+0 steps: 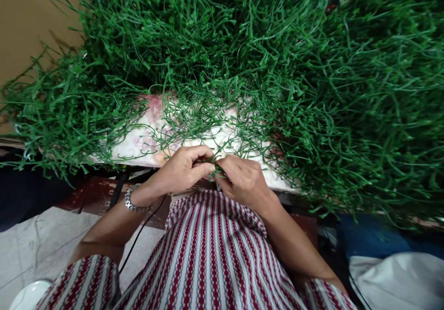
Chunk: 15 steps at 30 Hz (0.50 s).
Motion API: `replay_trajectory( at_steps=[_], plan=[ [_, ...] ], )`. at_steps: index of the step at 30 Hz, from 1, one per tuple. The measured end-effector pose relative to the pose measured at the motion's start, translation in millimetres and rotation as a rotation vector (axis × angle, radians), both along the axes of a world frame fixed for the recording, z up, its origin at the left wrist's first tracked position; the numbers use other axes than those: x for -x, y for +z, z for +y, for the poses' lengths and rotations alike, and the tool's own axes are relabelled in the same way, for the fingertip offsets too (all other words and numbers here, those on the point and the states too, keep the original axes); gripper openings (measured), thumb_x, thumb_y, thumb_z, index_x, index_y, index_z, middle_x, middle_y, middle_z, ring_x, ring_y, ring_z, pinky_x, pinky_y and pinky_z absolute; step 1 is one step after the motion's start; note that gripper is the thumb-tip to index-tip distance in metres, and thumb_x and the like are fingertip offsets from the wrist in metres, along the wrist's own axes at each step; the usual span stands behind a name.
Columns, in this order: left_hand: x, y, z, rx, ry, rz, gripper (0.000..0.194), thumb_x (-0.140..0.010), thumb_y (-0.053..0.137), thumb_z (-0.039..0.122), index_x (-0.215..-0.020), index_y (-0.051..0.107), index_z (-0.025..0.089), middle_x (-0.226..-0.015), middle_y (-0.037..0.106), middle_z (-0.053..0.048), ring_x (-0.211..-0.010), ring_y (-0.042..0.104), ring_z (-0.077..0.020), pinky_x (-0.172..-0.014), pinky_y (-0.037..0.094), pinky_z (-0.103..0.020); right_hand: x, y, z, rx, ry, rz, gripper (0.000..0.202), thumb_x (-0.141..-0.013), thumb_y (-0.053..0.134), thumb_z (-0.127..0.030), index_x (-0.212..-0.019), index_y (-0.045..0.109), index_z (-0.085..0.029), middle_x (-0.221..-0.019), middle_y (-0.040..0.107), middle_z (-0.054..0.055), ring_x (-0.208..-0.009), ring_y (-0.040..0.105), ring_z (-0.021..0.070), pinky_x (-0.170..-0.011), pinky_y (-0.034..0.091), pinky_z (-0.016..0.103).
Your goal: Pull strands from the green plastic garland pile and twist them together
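Observation:
Close to my body, at the near edge of the table, my left hand (185, 169) and my right hand (244, 178) meet. Thumb and fingers of both are pinched around a small green plastic-looking stem (218, 167); the hands hide most of it. A bracelet or watch with a metal band (133, 198) circles my left wrist. Just beyond the hands, loose green stems (204, 115) with thin, branching ends lie scattered over a pale flowered cloth (133, 143).
A large heap of the same green stems (208, 37) covers the back of the table, with more heaped at the right (374, 115) and left (69, 106). A brown panel (57, 9) stands at the far left. A white round object (33, 296) is on the floor, lower left.

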<state>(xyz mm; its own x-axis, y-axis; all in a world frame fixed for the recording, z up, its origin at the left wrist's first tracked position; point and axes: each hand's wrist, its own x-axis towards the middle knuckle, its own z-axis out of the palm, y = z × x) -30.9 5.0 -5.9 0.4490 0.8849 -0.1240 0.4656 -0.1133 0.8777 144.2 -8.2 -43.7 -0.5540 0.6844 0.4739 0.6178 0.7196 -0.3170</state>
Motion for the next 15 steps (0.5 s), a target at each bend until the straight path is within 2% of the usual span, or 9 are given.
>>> replay_trajectory(
  at_steps=[3, 6, 9, 12, 15],
  plan=[
    [2, 0.9, 3, -0.019, -0.111, 0.093, 0.023, -0.074, 0.046, 0.015, -0.054, 0.035, 0.016, -0.053, 0.032, 0.006, -0.052, 0.031, -0.0063, -0.048, 0.023, -0.020, 0, 6.5, -2, 0.025, -0.015, -0.142, 0.008, -0.081, 0.043, -0.016, -0.074, 0.047, -0.016, -0.063, 0.049, 0.001, -0.055, 0.042, 0.0117, -0.051, 0.026, 0.025],
    [2, 0.5, 5, -0.043, -0.181, 0.084, 0.028, -0.072, 0.044, 0.011, -0.053, 0.024, 0.017, -0.053, 0.025, 0.005, -0.052, 0.028, -0.0060, -0.048, 0.020, -0.020, -1, 8.7, -3, 0.095, 0.046, -0.164, 0.006, -0.080, 0.042, -0.015, -0.075, 0.044, -0.017, -0.063, 0.048, 0.000, -0.053, 0.038, 0.0109, -0.050, 0.023, 0.026],
    [3, 0.4, 3, -0.033, -0.214, 0.068, 0.029, -0.071, 0.044, 0.010, -0.053, 0.022, 0.017, -0.052, 0.020, 0.006, -0.050, 0.023, -0.0055, -0.046, 0.017, -0.021, -3, 4.7, -3, 0.138, 0.128, -0.061, 0.012, -0.082, 0.041, -0.017, -0.071, 0.041, -0.018, -0.059, 0.044, -0.002, -0.050, 0.034, 0.0094, -0.049, 0.023, 0.025],
    [6, 1.1, -4, 0.024, -0.305, 0.030, 0.028, -0.072, 0.043, 0.009, -0.054, 0.024, 0.017, -0.052, 0.018, 0.007, -0.048, 0.020, -0.0049, -0.045, 0.015, -0.021, -7, 2.6, -5, 0.155, 0.230, -0.013, 0.015, -0.082, 0.040, -0.018, -0.067, 0.039, -0.018, -0.056, 0.042, -0.003, -0.050, 0.033, 0.0091, -0.049, 0.024, 0.024],
    [9, 3.8, -14, 0.080, -0.428, -0.034, 0.027, -0.071, 0.044, 0.006, -0.055, 0.026, 0.017, -0.053, 0.020, 0.007, -0.048, 0.021, -0.0047, -0.045, 0.017, -0.021, -11, 9.2, -9, 0.196, 0.417, -0.040, 0.012, -0.077, 0.037, -0.014, -0.065, 0.039, -0.019, -0.056, 0.043, -0.003, -0.052, 0.037, 0.0098, -0.050, 0.027, 0.023]
  ],
)
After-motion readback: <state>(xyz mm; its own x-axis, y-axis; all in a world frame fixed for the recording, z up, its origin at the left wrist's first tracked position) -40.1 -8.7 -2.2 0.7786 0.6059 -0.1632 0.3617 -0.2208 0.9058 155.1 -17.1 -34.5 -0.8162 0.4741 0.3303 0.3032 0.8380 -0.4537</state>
